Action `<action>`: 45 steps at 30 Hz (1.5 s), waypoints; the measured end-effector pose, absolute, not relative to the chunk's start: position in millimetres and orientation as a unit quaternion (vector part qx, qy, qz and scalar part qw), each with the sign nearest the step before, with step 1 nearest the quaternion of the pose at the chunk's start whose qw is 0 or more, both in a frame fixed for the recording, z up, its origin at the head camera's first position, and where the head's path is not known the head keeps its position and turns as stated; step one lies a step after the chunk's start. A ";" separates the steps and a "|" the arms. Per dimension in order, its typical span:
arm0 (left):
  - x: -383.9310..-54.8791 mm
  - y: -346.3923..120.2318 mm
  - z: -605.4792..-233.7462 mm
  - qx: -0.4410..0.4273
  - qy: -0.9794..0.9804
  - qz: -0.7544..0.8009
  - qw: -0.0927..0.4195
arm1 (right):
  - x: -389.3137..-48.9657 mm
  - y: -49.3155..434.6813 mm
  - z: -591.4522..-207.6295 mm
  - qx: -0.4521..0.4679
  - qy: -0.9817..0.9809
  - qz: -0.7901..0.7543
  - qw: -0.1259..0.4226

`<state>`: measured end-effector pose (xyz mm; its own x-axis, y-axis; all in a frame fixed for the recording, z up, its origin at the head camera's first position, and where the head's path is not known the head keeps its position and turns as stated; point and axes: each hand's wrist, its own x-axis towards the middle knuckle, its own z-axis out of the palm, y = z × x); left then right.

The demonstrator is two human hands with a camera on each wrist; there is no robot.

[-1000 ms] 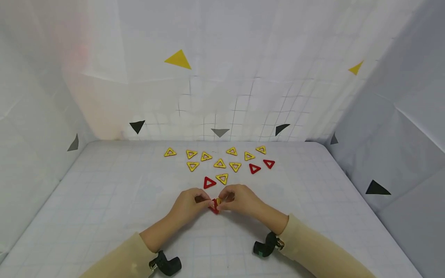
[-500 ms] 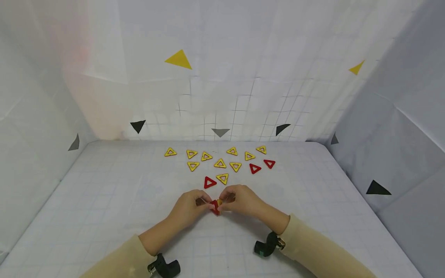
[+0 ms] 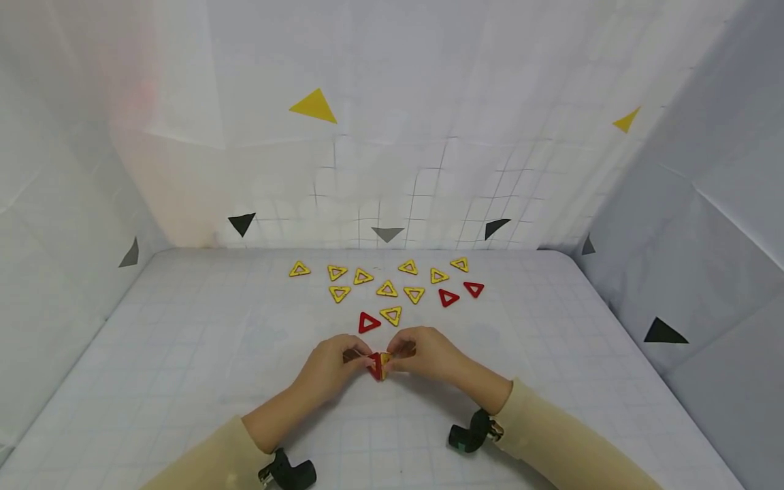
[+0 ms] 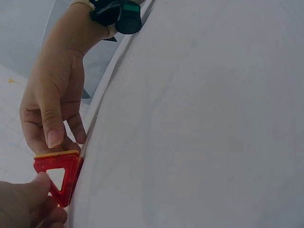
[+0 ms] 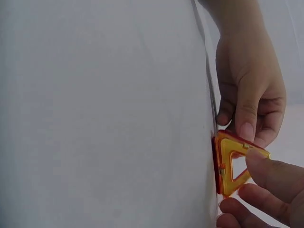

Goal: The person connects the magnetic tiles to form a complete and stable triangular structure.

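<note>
Near the middle of the white table, my left hand (image 3: 331, 361) pinches a red triangular tile (image 3: 376, 369) with a hollow centre. My right hand (image 3: 425, 352) holds a yellow triangular tile (image 3: 385, 369) between thumb and fingers. The two tiles stand tilted against each other, edges together. In the left wrist view the red tile (image 4: 70, 172) faces the camera, the yellow one showing as a thin strip along its top. The right wrist view shows the yellow tile (image 5: 227, 181) face on, a red edge (image 5: 218, 178) running down beside it at the table surface.
Beyond the hands lie several yellow triangle tiles (image 3: 387, 289) spread flat. Three red tiles lie among them, the nearest red tile (image 3: 369, 322) just past my left fingers. White cloth walls (image 3: 392, 190) with black and yellow triangle marks enclose the table's back and sides.
Both hands stay almost in place. Between the fingertips the tiles have shifted slightly, and the red and yellow ones now show more clearly side by side. The loose tiles have not moved.
</note>
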<state>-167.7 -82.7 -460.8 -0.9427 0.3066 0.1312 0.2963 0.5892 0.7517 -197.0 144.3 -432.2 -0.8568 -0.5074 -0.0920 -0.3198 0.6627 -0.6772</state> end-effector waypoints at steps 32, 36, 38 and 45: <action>-159.3 -68.6 -449.2 0.155 0.912 0.381 0.006 | -218.6 167.5 -421.3 -0.216 0.904 -0.352 0.107; -159.8 -69.7 -449.8 0.168 0.909 0.382 0.009 | -227.0 170.3 -423.8 -0.207 0.908 -0.350 0.098; -159.2 -69.5 -450.6 0.174 0.907 0.383 0.005 | -231.4 170.5 -424.4 -0.199 0.909 -0.354 0.096; -159.2 -68.2 -454.0 0.183 0.903 0.388 0.002 | -244.7 165.0 -425.2 -0.169 0.916 -0.352 0.096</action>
<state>-159.2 -68.2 -454.0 -0.9328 0.3326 0.1391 0.3298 0.6315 0.7017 -244.7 165.0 -425.2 -0.9244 -0.3773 -0.0561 -0.2425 0.6950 -0.6769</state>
